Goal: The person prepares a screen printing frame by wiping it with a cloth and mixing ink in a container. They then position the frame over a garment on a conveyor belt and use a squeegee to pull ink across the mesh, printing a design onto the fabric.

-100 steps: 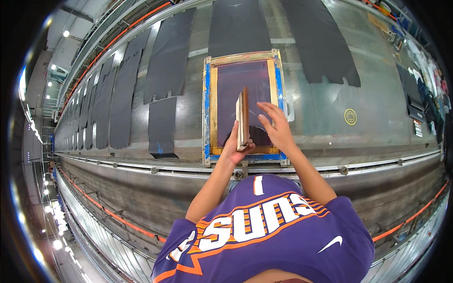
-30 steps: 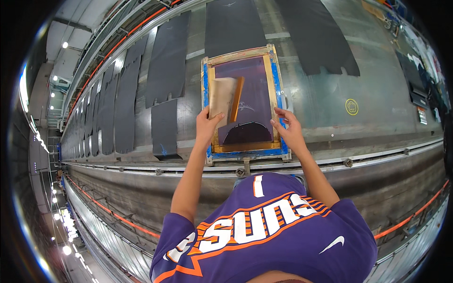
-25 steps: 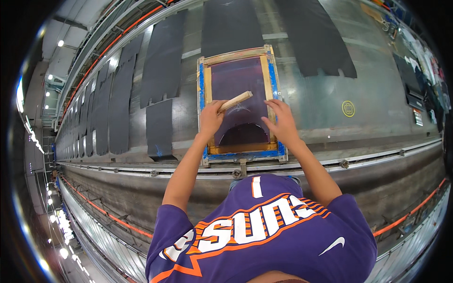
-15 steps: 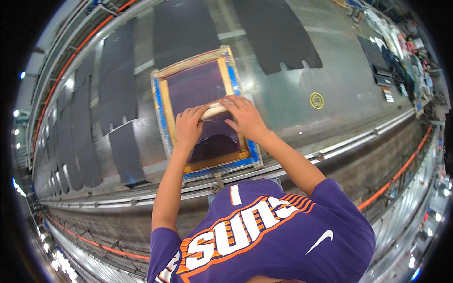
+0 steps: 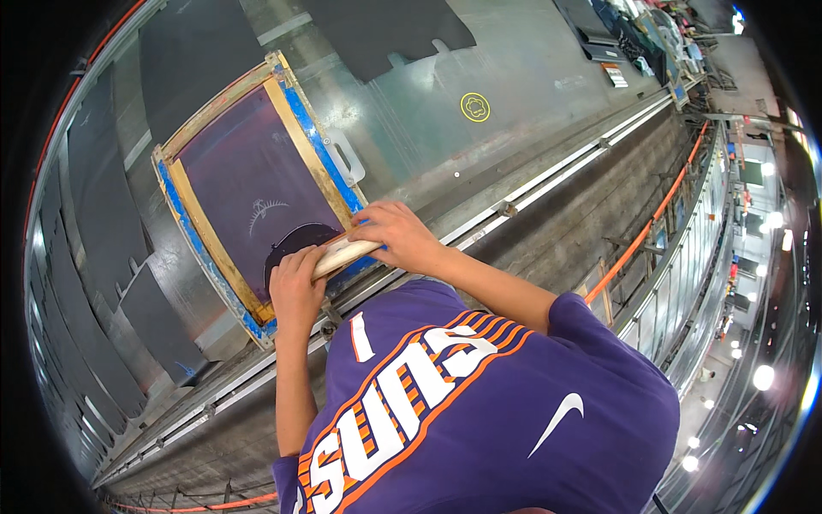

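Observation:
Both of my hands are closed on a pale wooden squeegee [image 5: 344,255] lying across the near end of a screen frame [image 5: 304,120]. My left hand [image 5: 295,283] grips its left end, and my right hand [image 5: 394,233] its right end. The frame has blue tape and yellowish inner borders around purple mesh [image 5: 235,158] with a fine pale design. A dark pool of ink [image 5: 298,240] shows just beyond the squeegee, partly hidden by it and my left hand.
The long metal table [image 5: 522,120] bears dark cut panels [image 5: 381,34] at left and behind, a yellow round mark [image 5: 475,106], and piled dark items [image 5: 599,38] at far right. A metal rail [image 5: 548,195] runs along the near edge, with an orange bar [image 5: 646,223] beyond.
Both hands now share the squeegee, which has come from over the middle of the mesh to its near end. The view has rotated, putting the frame further left and tilted.

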A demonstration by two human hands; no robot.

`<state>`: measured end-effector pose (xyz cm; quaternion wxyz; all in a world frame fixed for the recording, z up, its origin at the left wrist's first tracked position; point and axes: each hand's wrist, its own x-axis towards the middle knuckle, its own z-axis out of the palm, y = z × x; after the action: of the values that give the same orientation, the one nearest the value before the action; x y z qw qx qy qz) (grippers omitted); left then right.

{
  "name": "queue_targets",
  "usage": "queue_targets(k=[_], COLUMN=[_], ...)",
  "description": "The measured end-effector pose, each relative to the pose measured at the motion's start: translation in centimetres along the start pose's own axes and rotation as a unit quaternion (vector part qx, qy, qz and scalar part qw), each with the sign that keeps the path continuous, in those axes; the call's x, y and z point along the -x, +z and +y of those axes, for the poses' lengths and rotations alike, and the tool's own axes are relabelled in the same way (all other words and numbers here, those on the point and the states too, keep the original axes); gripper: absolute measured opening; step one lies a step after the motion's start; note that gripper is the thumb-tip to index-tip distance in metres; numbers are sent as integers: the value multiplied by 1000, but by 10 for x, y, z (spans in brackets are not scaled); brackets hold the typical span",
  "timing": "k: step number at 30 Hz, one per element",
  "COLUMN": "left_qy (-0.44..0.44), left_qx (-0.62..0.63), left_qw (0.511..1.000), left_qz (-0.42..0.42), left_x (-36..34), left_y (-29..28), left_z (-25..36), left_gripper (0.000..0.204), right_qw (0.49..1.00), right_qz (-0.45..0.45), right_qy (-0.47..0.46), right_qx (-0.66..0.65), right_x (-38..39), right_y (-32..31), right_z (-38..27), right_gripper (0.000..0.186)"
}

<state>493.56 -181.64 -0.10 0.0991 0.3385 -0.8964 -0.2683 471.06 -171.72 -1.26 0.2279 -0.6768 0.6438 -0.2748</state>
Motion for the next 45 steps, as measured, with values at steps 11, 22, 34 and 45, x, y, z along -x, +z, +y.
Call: queue_targets(k=[11,22,34,45], left_qy=[39,-59,-54,-133], left_qx=[-4,-29,-40,-73], left_qw=[998,989,988,980], left_qz=[56,134,142,131], left_x=[65,107,106,227], left_y=[29,31,28,-70], left_z=[4,2,-5,-152], left_gripper=[50,55,54,56], right_qw=[999,998,999,974], right_qz=[-26,-60,-43,-114], right_qy=[3,-29,-28,-193], right_qx=[42,13,-15,-15], right_x=[41,19,19,-79], right_y=[4,28,32,174], right_z=[-35,-56,-62,-186], right_gripper=[48,47,49,47])
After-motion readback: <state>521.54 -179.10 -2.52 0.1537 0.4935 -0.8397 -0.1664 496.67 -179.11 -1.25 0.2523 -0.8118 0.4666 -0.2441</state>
